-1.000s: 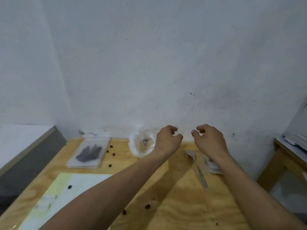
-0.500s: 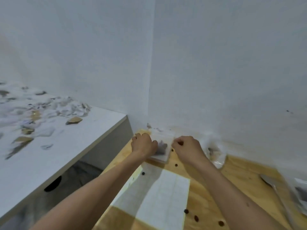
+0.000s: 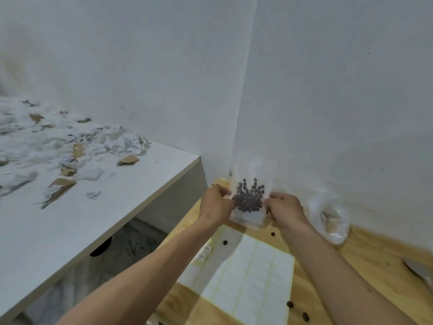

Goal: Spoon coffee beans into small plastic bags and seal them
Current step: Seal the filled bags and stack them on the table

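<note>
Grey table (image 3: 98,207) at left, littered with white scraps and brown paper bits (image 3: 58,146). Lower wooden table (image 3: 365,259) at right, against the white wall corner. On it a white label sheet (image 3: 248,282), near the front. Crumpled clear bag (image 3: 330,221) at the wall, right of the hands. Small plastic bag (image 3: 251,184) held upright above the wood at the corner, coffee beans (image 3: 249,198) bunched in its lower part; more flat bags (image 3: 248,219) lie under it. Left hand (image 3: 216,205) fingers pinched on bag's left edge, right hand (image 3: 284,207) fingers pinched on its right edge. Loose beans (image 3: 290,304) scattered on wood.
</note>
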`<state>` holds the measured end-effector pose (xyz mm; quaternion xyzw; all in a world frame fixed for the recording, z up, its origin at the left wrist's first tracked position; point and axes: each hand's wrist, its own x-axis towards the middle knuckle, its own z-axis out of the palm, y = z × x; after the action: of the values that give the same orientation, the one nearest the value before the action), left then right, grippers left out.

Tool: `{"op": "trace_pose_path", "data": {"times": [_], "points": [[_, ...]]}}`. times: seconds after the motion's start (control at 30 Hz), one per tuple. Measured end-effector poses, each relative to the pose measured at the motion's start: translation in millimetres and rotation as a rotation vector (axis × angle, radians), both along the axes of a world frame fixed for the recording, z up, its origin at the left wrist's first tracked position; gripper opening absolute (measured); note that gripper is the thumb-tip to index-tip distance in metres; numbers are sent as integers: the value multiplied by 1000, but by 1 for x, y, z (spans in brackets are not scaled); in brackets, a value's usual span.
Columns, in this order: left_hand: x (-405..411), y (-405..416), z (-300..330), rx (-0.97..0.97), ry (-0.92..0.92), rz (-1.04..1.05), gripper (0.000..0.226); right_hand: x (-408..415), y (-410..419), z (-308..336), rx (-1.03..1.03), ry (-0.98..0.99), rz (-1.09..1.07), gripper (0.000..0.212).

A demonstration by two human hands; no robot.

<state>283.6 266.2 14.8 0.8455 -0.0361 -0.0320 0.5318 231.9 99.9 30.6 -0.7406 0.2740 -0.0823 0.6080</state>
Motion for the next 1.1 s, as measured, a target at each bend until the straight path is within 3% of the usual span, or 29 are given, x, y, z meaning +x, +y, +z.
{"op": "trace_pose_path", "data": {"times": [0.2, 0.4, 0.53, 0.67, 0.8, 0.97, 1.1], "points": [[-6, 0, 27, -324, 2, 6, 36, -13, 4, 23, -65, -170, 62, 16], [-10, 13, 46, -618, -72, 57, 15, -22, 16, 40, -102, -248, 141, 12], [-15, 30, 49, -650, -116, 78, 11, -27, 27, 40, -195, -231, 178, 19], [-16, 53, 50, -675, -132, 147, 10, -35, 48, 38, -416, -80, 377, 4], [-17, 73, 45, -677, -139, 202, 10, -38, 71, 26, -625, 96, 536, 19], [-20, 93, 36, -663, -143, 229, 9, -42, 96, 12, -706, 218, 585, 34], [-21, 102, 30, -655, -149, 232, 9, -43, 111, 7, -801, 255, 554, 29]]}}
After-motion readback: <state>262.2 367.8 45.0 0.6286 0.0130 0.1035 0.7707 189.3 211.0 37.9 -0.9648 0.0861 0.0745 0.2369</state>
